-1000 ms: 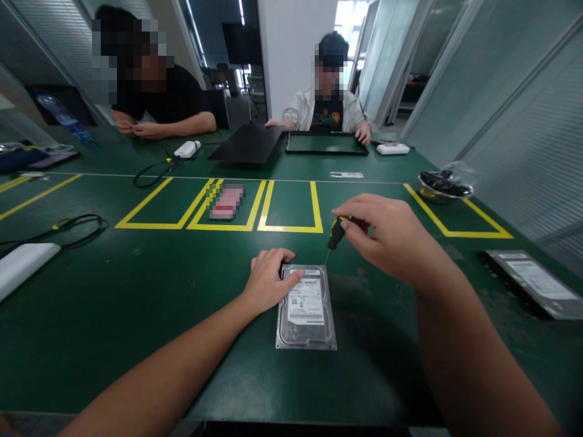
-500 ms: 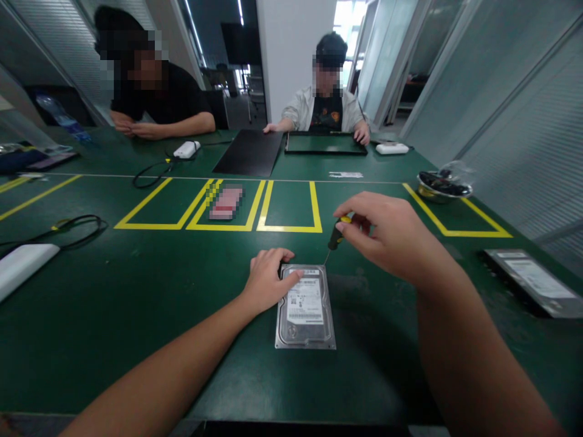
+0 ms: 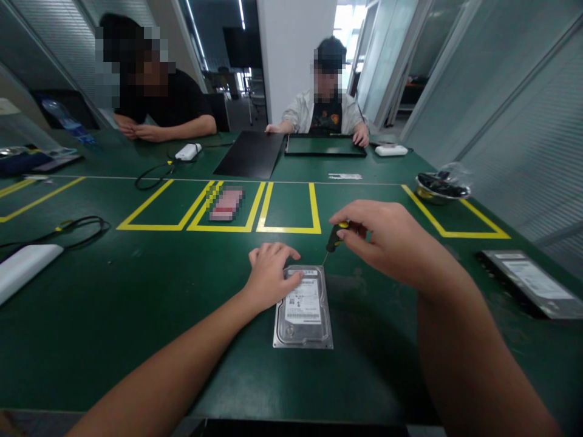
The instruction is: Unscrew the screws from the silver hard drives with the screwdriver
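A silver hard drive (image 3: 303, 331) with a white label lies flat on the green table. My left hand (image 3: 272, 278) steadies it at the far left corner, thumb resting on the label and curved fingers around that corner; the fingertips' contact is partly hidden. In my right hand (image 3: 387, 240), thumb and fingers are closed on a black-and-yellow screwdriver (image 3: 334, 239). Its thin shaft slants down, with the tip at the drive's far right corner. Any screw under the tip is too small to make out.
Another hard drive (image 3: 531, 276) lies at the right, below a metal bowl (image 3: 441, 188) of dark parts. Yellow tape (image 3: 289, 230) marks rectangles. Opposite, one person (image 3: 323, 115) touches a dark panel (image 3: 250, 155) and frame (image 3: 325, 154); another person (image 3: 164, 103) leans on the table.
My right hand and the screwdriver have shifted slightly down and left. My left index finger has stretched a little further out. The view has tilted slightly.
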Available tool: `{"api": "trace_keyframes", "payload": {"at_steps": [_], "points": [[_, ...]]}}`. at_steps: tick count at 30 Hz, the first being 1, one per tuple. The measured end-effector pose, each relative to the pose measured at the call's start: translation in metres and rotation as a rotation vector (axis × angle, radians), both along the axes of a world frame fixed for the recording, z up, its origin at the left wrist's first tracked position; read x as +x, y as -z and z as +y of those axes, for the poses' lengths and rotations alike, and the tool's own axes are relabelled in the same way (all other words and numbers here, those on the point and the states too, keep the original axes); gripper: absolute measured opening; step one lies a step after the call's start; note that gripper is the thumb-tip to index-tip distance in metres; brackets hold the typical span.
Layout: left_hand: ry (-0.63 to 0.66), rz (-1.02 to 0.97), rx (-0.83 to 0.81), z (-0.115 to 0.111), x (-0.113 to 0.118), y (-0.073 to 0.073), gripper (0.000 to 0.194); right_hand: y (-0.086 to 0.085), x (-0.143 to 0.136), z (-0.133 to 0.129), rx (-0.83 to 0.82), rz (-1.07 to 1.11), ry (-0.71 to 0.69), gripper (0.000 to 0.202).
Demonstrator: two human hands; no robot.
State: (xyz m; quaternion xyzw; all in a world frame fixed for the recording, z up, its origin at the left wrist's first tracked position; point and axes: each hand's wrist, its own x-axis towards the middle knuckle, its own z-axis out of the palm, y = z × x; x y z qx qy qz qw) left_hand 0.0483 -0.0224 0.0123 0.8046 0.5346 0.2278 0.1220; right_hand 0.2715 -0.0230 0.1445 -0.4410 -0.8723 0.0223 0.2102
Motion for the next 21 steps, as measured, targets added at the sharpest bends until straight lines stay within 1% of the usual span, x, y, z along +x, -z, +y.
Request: {"api": "trace_keyframes", "payload": {"at_steps": [4, 8, 13, 16, 21], "points": [[0.046, 0.049, -0.018, 0.004, 0.009, -0.009, 0.024, -0.001, 0.000, -0.001, 0.012, -0.022, -0.002, 0.016], [0.146, 0.064, -0.079, 0.015, 0.021, -0.015, 0.023, -0.002, -0.001, -0.001, 0.013, -0.021, -0.006, 0.017], [0.241, 0.093, -0.153, 0.029, 0.033, -0.021, 0.016, -0.001, 0.000, -0.001, 0.006, -0.031, -0.028, 0.019], [0.251, 0.078, -0.202, 0.033, 0.036, -0.021, 0.014, -0.002, 0.000, 0.000, -0.005, -0.032, -0.027, 0.020], [0.222, 0.061, -0.274, 0.037, 0.038, -0.021, 0.014, -0.003, -0.001, 0.001, -0.022, -0.035, -0.033, 0.019]]}}
